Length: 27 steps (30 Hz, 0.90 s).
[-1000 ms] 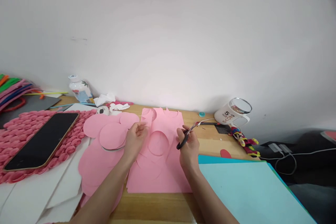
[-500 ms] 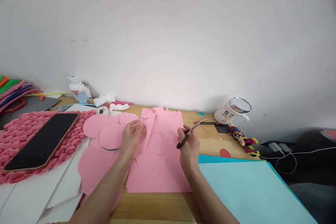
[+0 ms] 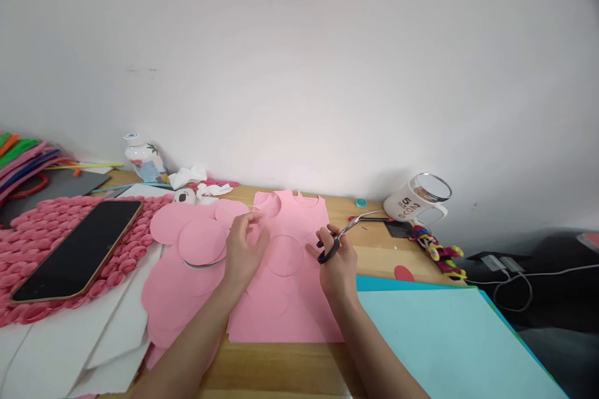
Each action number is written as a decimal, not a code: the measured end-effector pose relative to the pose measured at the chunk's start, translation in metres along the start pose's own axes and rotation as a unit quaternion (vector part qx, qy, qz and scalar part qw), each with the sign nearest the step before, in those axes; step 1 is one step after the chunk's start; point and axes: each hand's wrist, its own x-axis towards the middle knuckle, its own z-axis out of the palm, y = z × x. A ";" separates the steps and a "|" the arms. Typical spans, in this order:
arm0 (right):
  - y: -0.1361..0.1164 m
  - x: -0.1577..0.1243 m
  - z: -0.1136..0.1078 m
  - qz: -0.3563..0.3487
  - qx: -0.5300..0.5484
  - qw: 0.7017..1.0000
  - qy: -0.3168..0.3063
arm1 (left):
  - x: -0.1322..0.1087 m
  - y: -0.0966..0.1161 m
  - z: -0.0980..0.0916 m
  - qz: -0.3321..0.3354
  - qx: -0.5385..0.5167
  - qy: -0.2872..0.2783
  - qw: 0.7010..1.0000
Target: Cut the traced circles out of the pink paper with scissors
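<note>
Pink paper sheets (image 3: pixel 299 318) lie stacked in front of me, with circles drawn on them and notches cut in the far edge. My left hand (image 3: pixel 246 249) is over their left side, fingers apart, with nothing visible in it. In my right hand (image 3: pixel 337 259), above the right edge of the sheets, are scissors (image 3: pixel 329 248) with black handles, their blades pointing up and right. Left of the sheets lie overlapping pink paper circles (image 3: pixel 175 293), one small circle (image 3: pixel 202 241) resting on top.
At left, a black phone (image 3: pixel 77 249) rests on pink rosettes (image 3: pixel 51 215) beside white sheets (image 3: pixel 56 349). Behind stands a white bottle (image 3: pixel 145 161). At right are a mug (image 3: pixel 412 199), a small doll (image 3: pixel 437 251), a red paper piece (image 3: pixel 404 273) and light blue sheets (image 3: pixel 449 336).
My left hand has opened and turned flatter over the sheets. The folded-over pink strip beside it now lies flat or out of sight. My right hand still holds the scissors, its fingers slightly spread.
</note>
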 end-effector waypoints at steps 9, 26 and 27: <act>0.004 0.004 0.000 0.010 0.061 0.998 0.033 | -0.021 0.008 0.002 0.114 0.171 -0.461 0.863; 0.002 0.002 0.001 -0.020 0.043 0.998 0.049 | -0.029 0.013 0.003 0.173 0.246 -0.483 0.823; 0.003 0.002 0.001 -0.022 0.041 0.998 0.048 | -0.029 0.013 0.003 0.167 0.250 -0.485 0.821</act>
